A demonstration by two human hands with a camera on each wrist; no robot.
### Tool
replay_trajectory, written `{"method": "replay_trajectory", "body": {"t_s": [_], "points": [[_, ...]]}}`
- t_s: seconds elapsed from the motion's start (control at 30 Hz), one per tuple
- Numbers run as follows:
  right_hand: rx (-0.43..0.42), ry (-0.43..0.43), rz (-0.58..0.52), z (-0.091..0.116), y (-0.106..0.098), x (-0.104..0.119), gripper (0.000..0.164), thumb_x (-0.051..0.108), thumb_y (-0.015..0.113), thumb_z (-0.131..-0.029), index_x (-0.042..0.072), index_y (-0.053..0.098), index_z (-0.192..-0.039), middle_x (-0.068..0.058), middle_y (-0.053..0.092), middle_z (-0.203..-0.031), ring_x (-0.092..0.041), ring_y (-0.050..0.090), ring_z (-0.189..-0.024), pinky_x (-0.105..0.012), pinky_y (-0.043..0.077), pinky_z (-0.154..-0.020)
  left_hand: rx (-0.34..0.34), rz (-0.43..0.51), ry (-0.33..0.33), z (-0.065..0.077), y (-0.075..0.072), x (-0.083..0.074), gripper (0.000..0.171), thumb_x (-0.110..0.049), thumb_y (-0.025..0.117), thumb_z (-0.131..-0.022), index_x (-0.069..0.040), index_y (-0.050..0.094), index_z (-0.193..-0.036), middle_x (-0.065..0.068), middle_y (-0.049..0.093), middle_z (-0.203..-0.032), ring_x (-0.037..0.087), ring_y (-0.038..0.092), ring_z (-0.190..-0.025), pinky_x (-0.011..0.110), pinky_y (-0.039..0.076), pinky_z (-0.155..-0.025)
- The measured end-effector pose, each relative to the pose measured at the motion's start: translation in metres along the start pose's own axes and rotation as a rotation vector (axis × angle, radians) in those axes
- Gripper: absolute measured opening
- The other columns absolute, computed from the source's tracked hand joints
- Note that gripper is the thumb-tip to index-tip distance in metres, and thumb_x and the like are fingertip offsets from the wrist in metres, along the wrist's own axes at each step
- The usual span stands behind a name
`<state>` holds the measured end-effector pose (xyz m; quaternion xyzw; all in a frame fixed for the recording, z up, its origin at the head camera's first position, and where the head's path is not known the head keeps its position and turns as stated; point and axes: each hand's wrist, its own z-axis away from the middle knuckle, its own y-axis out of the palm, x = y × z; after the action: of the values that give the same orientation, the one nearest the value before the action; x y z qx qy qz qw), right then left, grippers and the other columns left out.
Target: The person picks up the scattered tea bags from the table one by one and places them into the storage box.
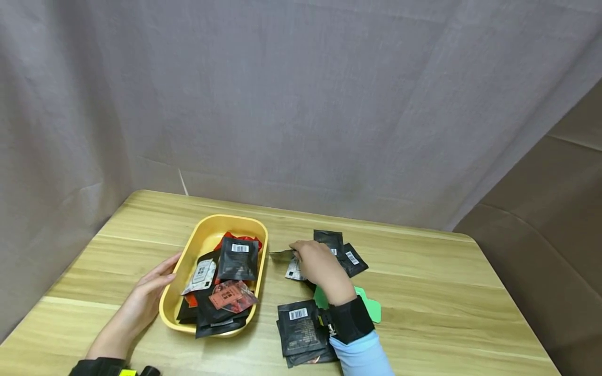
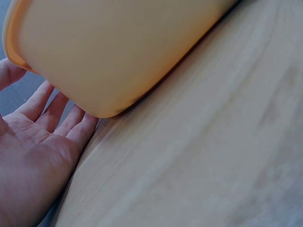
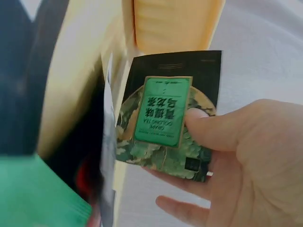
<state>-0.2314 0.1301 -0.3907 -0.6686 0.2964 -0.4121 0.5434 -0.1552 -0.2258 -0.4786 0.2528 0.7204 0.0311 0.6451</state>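
Note:
In the right wrist view, my right hand [image 3: 227, 151] pinches a dark tea sachet [image 3: 163, 113] with a green label reading oolong tea, thumb on its face. From the head view, that right hand [image 1: 321, 267] is held over a loose group of sachets, just right of the yellow tray [image 1: 166, 297]. My left hand [image 1: 148, 300] rests against the tray's left side with extended fingers; the left wrist view shows this hand [image 2: 42, 137] touching the tray's outer wall [image 2: 118, 52]. Inside the tray lie several sachets, among them a black one [image 1: 238, 259], a white-labelled one [image 1: 201, 275] and a red one [image 1: 233, 296].
Black sachets [image 1: 354, 260] lie beyond the right hand. A stack of black sachets [image 1: 299, 328] sits nearer, beside the right cuff. Partly under the right wrist is a flat green piece [image 1: 373, 309]. A grey curtain [image 1: 301, 104] hangs behind the wooden table [image 1: 447, 308].

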Motion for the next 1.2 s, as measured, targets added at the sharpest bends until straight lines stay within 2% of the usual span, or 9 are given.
{"method": "replay_trajectory", "body": {"t_s": [0.17, 0.27, 0.4, 0.57, 0.7, 0.87, 1.07, 1.2], "points": [[-0.035, -0.045, 0.108, -0.006, -0.015, 0.001, 0.026, 0.008, 0.056, -0.101, 0.009, 0.069, -0.124, -0.01, 0.071, -0.111, -0.027, 0.067, -0.089, -0.041, 0.055, -0.077, 0.014, 0.02, 0.003, 0.0, 0.001, 0.002, 0.049, -0.002, 0.03, -0.104, -0.03, 0.054, -0.136, -0.013, 0.056, -0.137, 0.002, 0.051, -0.124, 0.017, 0.042, -0.098], [-0.078, -0.095, 0.193, -0.016, -0.031, 0.009, 0.026, 0.001, 0.061, -0.096, 0.009, 0.071, -0.119, -0.008, 0.073, -0.103, -0.025, 0.068, -0.086, -0.04, 0.056, -0.075, 0.02, 0.017, 0.003, -0.001, 0.0, 0.002, 0.049, -0.002, 0.03, -0.104, -0.028, 0.053, -0.139, -0.012, 0.055, -0.138, 0.003, 0.051, -0.124, 0.018, 0.042, -0.099], [-0.129, -0.194, 0.309, -0.031, -0.05, 0.029, 0.026, -0.007, 0.065, -0.088, 0.008, 0.073, -0.108, -0.005, 0.073, -0.094, -0.023, 0.068, -0.081, -0.036, 0.054, -0.073, 0.0, 0.004, 0.002, -0.001, 0.0, 0.002, 0.049, -0.002, 0.031, -0.104, -0.028, 0.053, -0.139, -0.013, 0.055, -0.138, 0.002, 0.051, -0.124, 0.017, 0.041, -0.099], [-0.199, -0.289, 0.462, -0.051, -0.061, 0.064, 0.017, -0.002, 0.065, -0.089, 0.012, 0.074, -0.094, 0.0, 0.071, -0.08, -0.018, 0.064, -0.071, -0.029, 0.047, -0.062, 0.004, 0.019, 0.005, 0.0, -0.001, 0.002, 0.05, -0.002, 0.031, -0.104, -0.029, 0.055, -0.137, -0.014, 0.055, -0.138, 0.002, 0.051, -0.124, 0.017, 0.041, -0.099], [-0.172, -0.334, 0.496, -0.068, -0.057, 0.092, 0.015, 0.005, 0.063, -0.093, 0.015, 0.073, -0.091, 0.003, 0.069, -0.078, -0.015, 0.064, -0.071, -0.027, 0.044, -0.06, -0.003, -0.004, -0.007, 0.0, -0.003, 0.003, 0.049, -0.002, 0.031, -0.104, -0.029, 0.053, -0.139, -0.016, 0.053, -0.139, 0.001, 0.05, -0.125, 0.017, 0.041, -0.099], [-0.119, -0.383, 0.521, -0.084, -0.04, 0.116, 0.018, 0.01, 0.059, -0.097, 0.018, 0.073, -0.089, 0.005, 0.068, -0.076, -0.01, 0.063, -0.069, -0.028, 0.049, -0.061, -0.003, -0.022, -0.009, -0.001, -0.004, 0.004, 0.049, -0.002, 0.03, -0.104, -0.027, 0.05, -0.142, -0.015, 0.052, -0.14, 0.001, 0.049, -0.125, 0.017, 0.041, -0.099], [-0.104, -0.366, 0.566, -0.092, -0.022, 0.125, 0.018, 0.013, 0.058, -0.098, 0.019, 0.071, -0.088, 0.005, 0.067, -0.077, -0.008, 0.062, -0.067, -0.027, 0.053, -0.058, 0.005, -0.004, 0.002, -0.001, 0.0, 0.002, 0.048, -0.002, 0.031, -0.104, -0.026, 0.051, -0.141, -0.014, 0.053, -0.139, 0.002, 0.05, -0.125, 0.017, 0.041, -0.099], [-0.096, -0.337, 0.541, -0.092, -0.02, 0.126, 0.015, 0.014, 0.057, -0.097, 0.018, 0.069, -0.09, 0.004, 0.067, -0.079, -0.01, 0.063, -0.069, -0.027, 0.053, -0.058, 0.013, 0.007, 0.011, -0.001, 0.001, 0.0, 0.049, -0.002, 0.031, -0.104, -0.027, 0.053, -0.14, -0.014, 0.054, -0.139, 0.002, 0.05, -0.125, 0.017, 0.041, -0.099]]}}
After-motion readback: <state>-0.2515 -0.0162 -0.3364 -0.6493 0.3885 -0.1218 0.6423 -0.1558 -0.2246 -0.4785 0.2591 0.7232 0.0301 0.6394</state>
